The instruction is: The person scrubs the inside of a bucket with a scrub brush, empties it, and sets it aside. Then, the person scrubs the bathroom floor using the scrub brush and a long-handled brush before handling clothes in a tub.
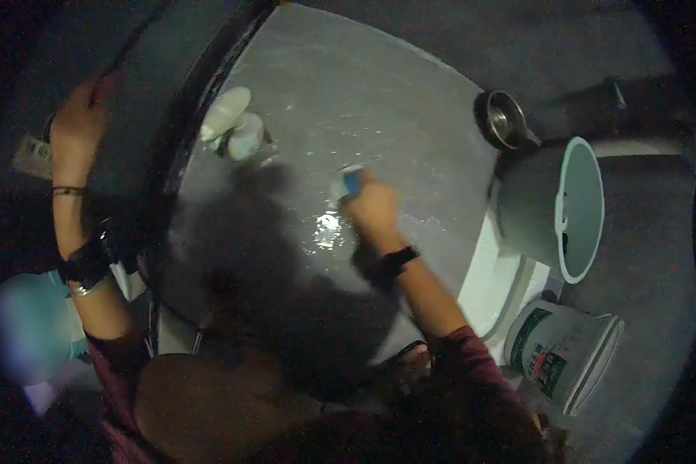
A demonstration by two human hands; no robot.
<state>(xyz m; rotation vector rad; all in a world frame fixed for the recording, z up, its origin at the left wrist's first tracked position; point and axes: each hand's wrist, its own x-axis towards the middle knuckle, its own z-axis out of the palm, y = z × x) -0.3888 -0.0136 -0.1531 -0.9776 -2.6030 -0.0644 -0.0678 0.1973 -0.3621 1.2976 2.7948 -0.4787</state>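
Note:
My right hand (375, 209) is closed around a small blue-and-white scrubber (351, 184), pressed to the wet grey floor (379, 93). Whether it is a brush or a sponge is blurred. On the far left, my left hand (81, 124) is raised beside a dark surface. Its dim fingers look curled at a thin dark line, and what they grip is not clear. Two pale bottles lie side by side near the floor's left edge: a white bottle (226, 110) and a whitish one (246, 137).
At right lies a grey-green bucket (530, 201) on its side, with a metal pot (505, 120) behind it. A white printed pail (553, 352) is tipped nearer me. A white ledge (491, 278) edges the floor. A turquoise object (39, 325) stands at lower left.

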